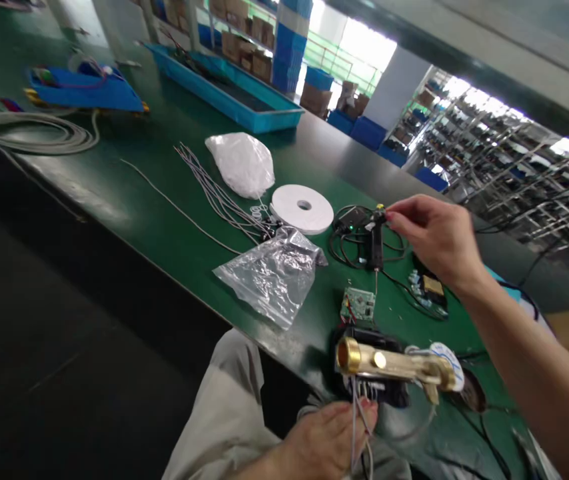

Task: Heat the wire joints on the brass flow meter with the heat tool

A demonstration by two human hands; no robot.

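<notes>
My right hand (pixel 429 230) pinches the top end of a black electric screwdriver (pixel 375 245), which is held upright. The screwdriver's thin shaft points down along the right edge of a small green circuit board (pixel 359 304). Red and black wires run from the board toward a black housing (pixel 394 392). Across that housing lies a brass pipe fitting (pixel 397 363) with a threaded open end. At the front table edge, my left hand (pixel 332 437) is closed on thin grey cables (pixel 354 420) just below the housing. Its fingertips are partly hidden and a little blurred.
A clear plastic bag (pixel 277 277), white tape roll (pixel 302 208), white bag (pixel 242 163) and several loose grey cables (pixel 214 193) lie left on the green table. Farther off are a blue tray (pixel 254 120), blue holder (pixel 84 90) and coiled hose (pixel 34 133). Black cords (pixel 344 243) lie around the screwdriver.
</notes>
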